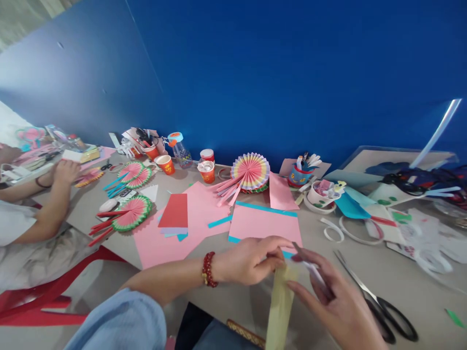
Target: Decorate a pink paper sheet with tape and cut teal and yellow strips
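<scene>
My left hand (250, 260), with a red bead bracelet on its wrist, pinches the top end of a pale yellow paper strip (280, 306). The strip hangs down over the table's near edge. My right hand (341, 299) is closed around a slim whitish thing (316, 277) whose kind I cannot make out; its thumb touches the right edge of the yellow strip. Just beyond my hands lies a pink paper sheet (264, 226) with blue strips along its edges. Black-handled scissors (379, 301) lie on the table to the right of my right hand, blades spread slightly.
Folded paper fans (251, 172) lie farther back and to the left. Red paper (174, 210) rests on pink sheets. Paper cups (206, 171), a pen holder (299, 175) and tape rolls line the blue wall. A person's hands (65, 170) work at far left.
</scene>
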{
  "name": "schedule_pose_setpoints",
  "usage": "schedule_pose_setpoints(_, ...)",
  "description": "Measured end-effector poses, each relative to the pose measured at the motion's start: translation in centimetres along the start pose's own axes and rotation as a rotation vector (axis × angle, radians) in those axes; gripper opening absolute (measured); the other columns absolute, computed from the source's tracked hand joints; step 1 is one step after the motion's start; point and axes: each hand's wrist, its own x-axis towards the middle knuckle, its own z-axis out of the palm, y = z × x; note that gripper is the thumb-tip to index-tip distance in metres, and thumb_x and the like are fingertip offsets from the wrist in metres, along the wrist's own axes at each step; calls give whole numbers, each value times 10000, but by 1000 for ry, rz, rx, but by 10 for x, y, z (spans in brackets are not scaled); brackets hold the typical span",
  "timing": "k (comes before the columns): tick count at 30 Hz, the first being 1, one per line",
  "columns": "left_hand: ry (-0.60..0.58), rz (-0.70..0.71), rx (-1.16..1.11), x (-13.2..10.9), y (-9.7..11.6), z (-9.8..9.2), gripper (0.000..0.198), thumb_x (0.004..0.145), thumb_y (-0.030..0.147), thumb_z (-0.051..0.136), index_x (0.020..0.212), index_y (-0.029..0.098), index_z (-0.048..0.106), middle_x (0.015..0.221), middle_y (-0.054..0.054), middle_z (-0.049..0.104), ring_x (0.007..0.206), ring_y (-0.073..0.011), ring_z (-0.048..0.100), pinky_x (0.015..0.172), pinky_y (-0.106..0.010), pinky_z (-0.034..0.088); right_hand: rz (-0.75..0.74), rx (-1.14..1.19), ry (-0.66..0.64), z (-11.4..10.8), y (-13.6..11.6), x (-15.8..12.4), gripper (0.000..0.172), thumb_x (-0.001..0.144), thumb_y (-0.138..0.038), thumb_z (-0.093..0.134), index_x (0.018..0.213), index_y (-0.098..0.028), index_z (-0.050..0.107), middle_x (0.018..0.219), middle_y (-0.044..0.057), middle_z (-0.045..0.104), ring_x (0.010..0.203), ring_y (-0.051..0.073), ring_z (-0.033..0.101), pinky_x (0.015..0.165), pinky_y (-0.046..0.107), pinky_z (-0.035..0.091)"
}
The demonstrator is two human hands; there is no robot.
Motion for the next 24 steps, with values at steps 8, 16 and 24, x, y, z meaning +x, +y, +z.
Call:
schedule_pose_setpoints(8,13,-200,-321,2,-15,22,533,900,308,679,1349,182,421,1058,-78,625,903,-161,616,805,-292,496,263,213,25,7,7,-12,369,888,-475,603,1103,-183,673,585,-63,466,495,114,451,468,216,378)
schedule_pose_setpoints(16,-211,-341,-133,-19,-20,20,265,935,340,645,1157,200,614,945,-22,676,831,-152,631,758,-262,487,253,98,-112,-5,18,-29,318,939,-421,539,1134,-191,640,625,-50,588,508,123,515,504,220,409)
schedule_pose_setpoints(24,-297,-11,735,-30,-36,28,218,1012,204,469,1138,192,646,1043,-71,651,982,-228,618,887,-370,507,71,-163,-216,-23,30,-46,366,1039,-356,383,1294,-228,613,1120,70,725,949,195,708,794,271,544)
